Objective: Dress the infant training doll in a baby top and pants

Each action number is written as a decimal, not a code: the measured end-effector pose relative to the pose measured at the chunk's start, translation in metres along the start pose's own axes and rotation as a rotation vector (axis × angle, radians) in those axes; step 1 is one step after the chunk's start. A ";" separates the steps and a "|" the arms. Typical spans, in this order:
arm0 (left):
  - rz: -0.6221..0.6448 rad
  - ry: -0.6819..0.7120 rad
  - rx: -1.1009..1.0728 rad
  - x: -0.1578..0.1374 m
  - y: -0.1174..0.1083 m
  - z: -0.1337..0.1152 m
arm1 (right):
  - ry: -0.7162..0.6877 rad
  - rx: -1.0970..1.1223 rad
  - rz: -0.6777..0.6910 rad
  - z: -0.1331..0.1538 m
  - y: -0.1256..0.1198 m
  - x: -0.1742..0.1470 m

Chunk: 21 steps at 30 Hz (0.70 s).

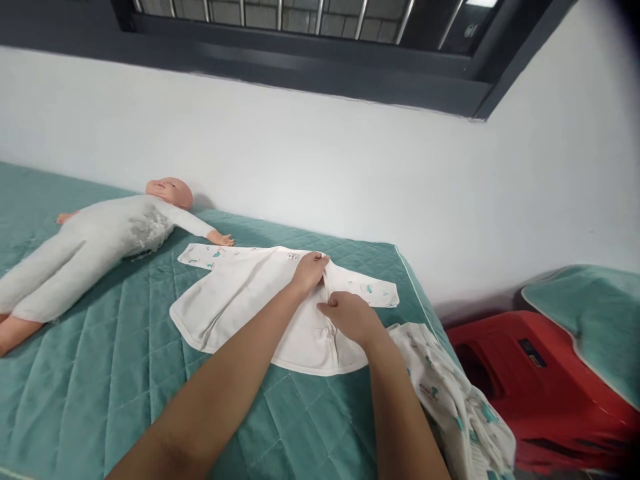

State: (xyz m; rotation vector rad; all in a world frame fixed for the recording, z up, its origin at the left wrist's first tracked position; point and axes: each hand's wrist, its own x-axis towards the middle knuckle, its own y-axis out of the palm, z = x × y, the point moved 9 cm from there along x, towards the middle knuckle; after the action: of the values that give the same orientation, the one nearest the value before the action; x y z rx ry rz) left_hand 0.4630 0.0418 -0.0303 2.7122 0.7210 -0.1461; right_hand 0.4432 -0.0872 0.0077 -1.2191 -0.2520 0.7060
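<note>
Fingers of the left hand [309, 270] pinch the front edge of a white baby shirt [255, 277] near its neckline; those of the right hand [353, 315] close on the same edge lower down. The shirt lies spread on a green quilted cover [125, 353], beside a doll [107, 230]. Its chest print [293, 257] and the dark label [531, 353] on a red stool [545, 390] are too small to read. Both forearms reach forward and converge, the left hand farther out.
</note>
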 end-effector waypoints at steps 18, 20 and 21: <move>-0.052 0.273 0.630 -0.044 -0.067 -0.042 | -0.349 0.348 -0.231 0.071 0.025 -0.002; -0.106 0.308 0.768 -0.056 -0.088 -0.043 | -0.383 0.259 -0.292 0.078 0.032 -0.001; -0.117 0.320 0.815 -0.062 -0.095 -0.042 | -0.402 0.208 -0.298 0.082 0.037 0.000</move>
State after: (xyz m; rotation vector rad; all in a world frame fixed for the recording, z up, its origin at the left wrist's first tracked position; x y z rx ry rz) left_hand 0.3623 0.1048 -0.0065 3.5168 1.1013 -0.0310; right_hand 0.3858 -0.0176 0.0024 -0.8114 -0.6633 0.6917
